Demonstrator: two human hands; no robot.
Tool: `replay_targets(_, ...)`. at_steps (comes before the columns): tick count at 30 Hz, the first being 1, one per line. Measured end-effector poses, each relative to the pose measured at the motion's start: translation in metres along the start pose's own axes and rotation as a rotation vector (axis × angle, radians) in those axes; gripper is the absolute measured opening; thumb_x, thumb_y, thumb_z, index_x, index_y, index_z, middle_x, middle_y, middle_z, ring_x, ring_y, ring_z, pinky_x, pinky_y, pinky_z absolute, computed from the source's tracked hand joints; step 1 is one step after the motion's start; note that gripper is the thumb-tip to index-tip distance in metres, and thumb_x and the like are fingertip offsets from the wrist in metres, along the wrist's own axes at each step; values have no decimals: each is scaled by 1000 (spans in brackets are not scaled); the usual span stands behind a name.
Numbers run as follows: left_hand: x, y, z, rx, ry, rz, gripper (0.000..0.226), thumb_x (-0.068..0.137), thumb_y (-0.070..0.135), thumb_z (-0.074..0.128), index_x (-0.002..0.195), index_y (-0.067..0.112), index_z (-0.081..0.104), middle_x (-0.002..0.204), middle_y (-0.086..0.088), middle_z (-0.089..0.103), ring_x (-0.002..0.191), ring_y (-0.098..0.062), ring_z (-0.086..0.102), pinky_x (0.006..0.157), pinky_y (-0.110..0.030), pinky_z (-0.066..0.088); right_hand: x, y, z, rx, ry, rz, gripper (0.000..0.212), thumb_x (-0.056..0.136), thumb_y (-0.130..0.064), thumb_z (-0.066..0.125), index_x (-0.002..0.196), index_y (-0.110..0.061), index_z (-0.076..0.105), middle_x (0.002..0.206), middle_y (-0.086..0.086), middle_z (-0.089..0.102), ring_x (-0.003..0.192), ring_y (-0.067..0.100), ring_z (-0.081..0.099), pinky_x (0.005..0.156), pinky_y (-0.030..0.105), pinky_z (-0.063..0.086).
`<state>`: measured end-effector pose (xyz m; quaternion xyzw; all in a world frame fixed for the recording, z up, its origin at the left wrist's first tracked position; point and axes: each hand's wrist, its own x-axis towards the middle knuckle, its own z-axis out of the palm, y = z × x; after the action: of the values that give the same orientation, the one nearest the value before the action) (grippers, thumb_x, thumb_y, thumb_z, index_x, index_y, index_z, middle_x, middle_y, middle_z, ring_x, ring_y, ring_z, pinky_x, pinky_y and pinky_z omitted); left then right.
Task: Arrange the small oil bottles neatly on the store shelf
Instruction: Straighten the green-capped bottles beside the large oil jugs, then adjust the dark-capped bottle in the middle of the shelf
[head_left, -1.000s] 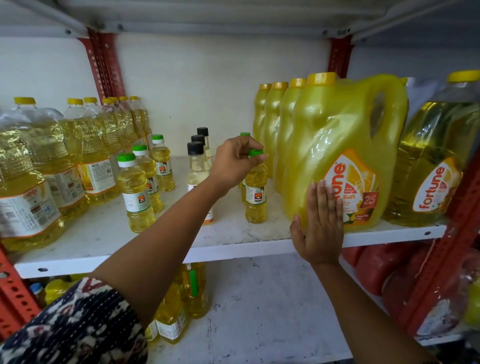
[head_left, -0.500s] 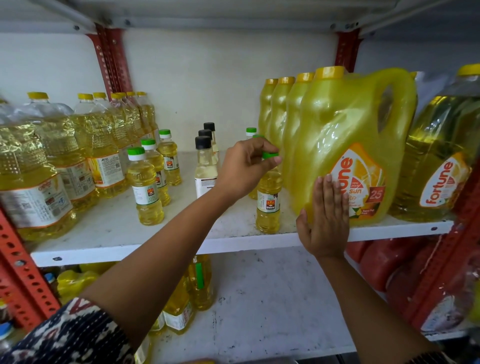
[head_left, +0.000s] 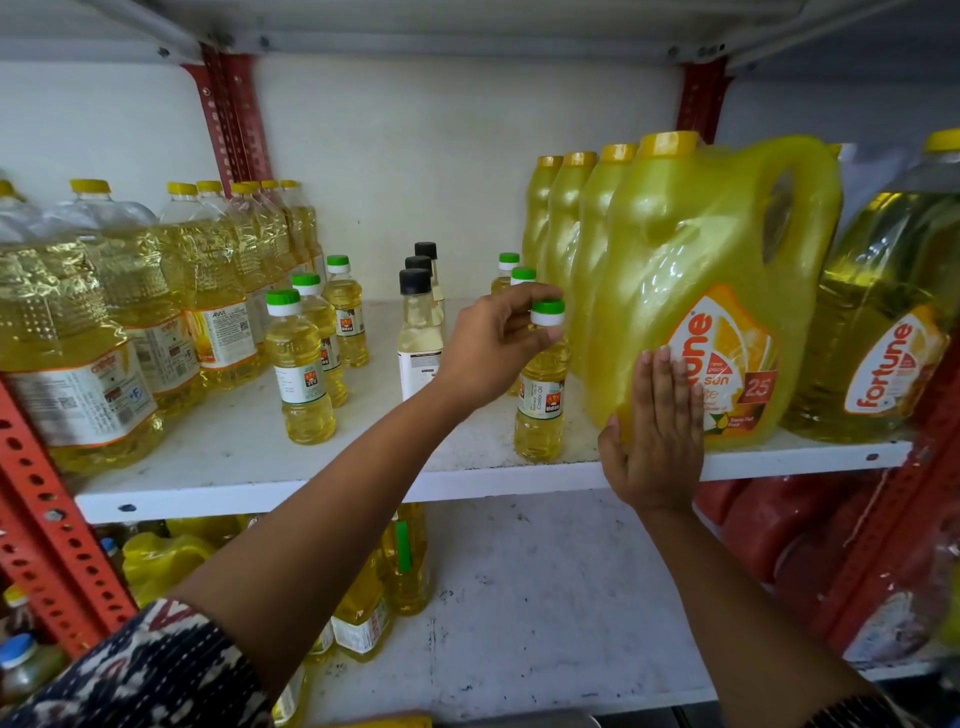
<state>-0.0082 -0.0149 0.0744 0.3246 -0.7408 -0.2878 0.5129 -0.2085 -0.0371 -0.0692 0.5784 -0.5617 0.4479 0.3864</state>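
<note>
A small green-capped oil bottle (head_left: 540, 400) stands near the front edge of the white shelf (head_left: 260, 488). My left hand (head_left: 493, 345) grips its neck just under the cap. Behind it stand two more small green-capped bottles (head_left: 511, 273), partly hidden by my hand. Three small green-capped bottles (head_left: 301, 374) form a row left of centre, and three black-capped bottles (head_left: 418, 327) line up in the middle. My right hand (head_left: 654, 431) lies flat, fingers together, against the front of the big yellow Fortune jug (head_left: 711, 291).
Large clear oil bottles (head_left: 104, 312) fill the shelf's left side, tall yellow jugs (head_left: 571, 234) and a clear Fortune jug (head_left: 888, 312) the right. Red slotted uprights (head_left: 47, 509) frame the rack. More bottles (head_left: 363, 608) and red packs (head_left: 779, 525) sit on the lower shelf.
My left hand has slid the gripped small bottle rightward, closer to the yellow jug. My right hand stays flat on the jug. The camera has shifted a little.
</note>
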Motion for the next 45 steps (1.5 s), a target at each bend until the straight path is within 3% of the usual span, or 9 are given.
replay_targets(9,5,-3,-11,-28,-143,29,35,88,-2,59,123,1,55,117,-12,63,106,-16,62,91,-24,53,0,0,-1,11,-1,-1,76,89,-32,40,157,-10,14,162,9,17,153,21,6,125,40,6)
replay_targets(18,2,-4,-13,0,-182,47,47,90,4,60,135,6,48,135,-14,56,126,-22,54,108,-41,44,0,0,-2,14,-8,-1,75,89,-32,41,156,-9,17,162,11,20,153,24,11,125,41,7)
replay_targets(23,8,2,-52,347,125,278,49,91,33,60,137,23,47,141,13,44,133,-2,38,109,-24,36,1,0,-2,1,6,-4,73,90,-31,40,155,-8,18,161,11,20,153,22,8,125,41,8)
replay_targets(26,16,-3,-82,589,236,242,37,94,29,56,128,16,58,143,-8,50,136,-20,41,104,-21,30,0,0,-1,4,2,-9,72,90,-31,40,155,-8,20,161,12,20,153,23,9,125,42,9)
replay_targets(30,17,-20,-91,715,194,45,36,92,24,59,126,11,59,127,-17,58,114,-29,57,90,-23,39,1,0,-1,14,4,-3,73,89,-31,40,155,-9,18,162,11,19,153,23,9,125,42,8)
replay_targets(32,15,-23,-86,685,238,9,39,88,26,65,124,12,60,122,-14,60,106,-25,60,91,-31,48,0,0,-1,19,3,-2,74,89,-32,39,156,-10,17,162,10,18,153,23,9,126,41,7)
replay_targets(36,20,-22,-84,499,412,-17,27,78,24,76,102,15,69,115,-12,56,96,-21,61,88,-26,48,-1,0,0,15,3,0,73,90,-32,38,156,-9,18,162,11,19,153,25,11,125,42,8)
replay_targets(39,22,-24,-86,373,367,-30,23,79,16,75,100,15,69,112,-13,64,101,-26,63,90,-39,54,-1,1,1,5,5,-1,72,91,-33,37,156,-9,18,162,11,19,153,26,13,125,43,9)
replay_targets(45,17,-28,-90,61,275,-113,19,89,7,62,104,17,67,115,-11,68,107,-24,65,98,-42,52,-1,1,1,13,15,-3,74,90,-32,39,157,-10,17,163,9,18,153,24,12,126,42,8)
